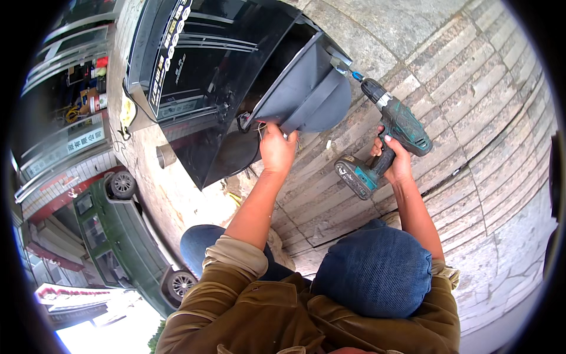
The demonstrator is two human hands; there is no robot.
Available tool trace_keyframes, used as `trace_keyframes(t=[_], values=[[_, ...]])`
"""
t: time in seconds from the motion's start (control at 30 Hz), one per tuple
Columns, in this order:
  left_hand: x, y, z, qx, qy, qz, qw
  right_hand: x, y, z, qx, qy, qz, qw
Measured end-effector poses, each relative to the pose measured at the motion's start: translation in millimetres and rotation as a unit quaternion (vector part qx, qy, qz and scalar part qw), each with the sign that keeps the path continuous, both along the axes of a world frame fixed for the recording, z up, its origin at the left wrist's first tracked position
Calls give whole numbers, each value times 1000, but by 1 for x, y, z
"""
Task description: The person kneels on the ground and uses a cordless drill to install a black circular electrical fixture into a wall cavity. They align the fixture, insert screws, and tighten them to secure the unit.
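Note:
My right hand is wrapped round the handle of a teal and black cordless drill. The drill points to the upper left, and its blue-collared bit reaches a small metal bracket at the top of a dark grey rounded housing. At that housing's lower edge my left hand is closed, thumb and fingers gripping the rim; the fingertips are partly hidden. The housing sits tilted against a glossy black appliance, which looks like a range hood. Thin wires show beside my left hand.
Ribbed stone paving spreads to the right. My bent knee in blue jeans rises below the drill. A cable with a yellowish tag lies left of the appliance. Farther left, a green vehicle is parked by shopfronts.

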State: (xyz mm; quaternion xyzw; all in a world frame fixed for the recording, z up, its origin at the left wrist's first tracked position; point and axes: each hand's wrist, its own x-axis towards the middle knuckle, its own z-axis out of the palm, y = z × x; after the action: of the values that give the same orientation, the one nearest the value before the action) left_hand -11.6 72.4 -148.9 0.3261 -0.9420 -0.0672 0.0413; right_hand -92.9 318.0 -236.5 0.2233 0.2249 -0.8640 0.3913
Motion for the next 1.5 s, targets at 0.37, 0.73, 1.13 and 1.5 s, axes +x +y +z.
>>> trace_keyframes(t=[0.37, 0.73, 1.13, 1.5], values=[[14, -11, -2, 37, 22, -52, 998, 10, -1, -17, -49, -3, 34, 998], [12, -16, -6, 81, 55, -58, 994, 19, -11, -19, -38, -16, 7, 999], [-13, -28, 8, 206, 62, 95, 972, 23, -28, -5, -24, 21, -3, 1000], [4, -47, -15, 182, 104, 45, 977, 29, -33, -2, -6, -3, -40, 999]])
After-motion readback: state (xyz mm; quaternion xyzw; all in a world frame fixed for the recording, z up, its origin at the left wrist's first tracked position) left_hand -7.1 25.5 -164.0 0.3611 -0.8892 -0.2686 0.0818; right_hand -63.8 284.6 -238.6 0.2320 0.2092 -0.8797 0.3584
